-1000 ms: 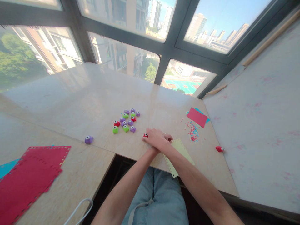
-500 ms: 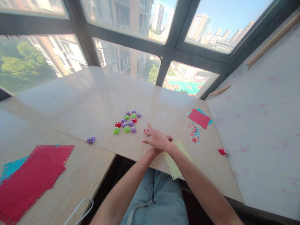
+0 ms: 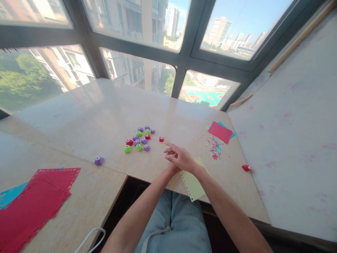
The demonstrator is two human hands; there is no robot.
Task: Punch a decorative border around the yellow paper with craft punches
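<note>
My right hand (image 3: 181, 158) lies crossed over my left wrist, palm down, index finger stretched forward and the other fingers loosely bent, with nothing seen in it. A small red craft punch (image 3: 161, 139) stands just beyond its fingertips, apart from them. My left hand (image 3: 174, 168) is under the right one; its fingers are hidden. Beneath and beside the hands lies a pale yellow sheet (image 3: 193, 184) with holes punched along its edge. Left of the red punch is a cluster of purple, green and red punches (image 3: 139, 147).
A purple punch (image 3: 99, 160) sits at the left, near red sheets (image 3: 39, 203) with punched edges and a blue sheet (image 3: 13, 195). On the right are confetti pieces (image 3: 216, 149), a small red card (image 3: 220, 132) over blue, and another red punch (image 3: 246, 168) by the wall.
My right hand has come off the single red punch, which now stands farther forward. Fingers of my left hand that showed at the right are now covered. The view has shifted slightly.
</note>
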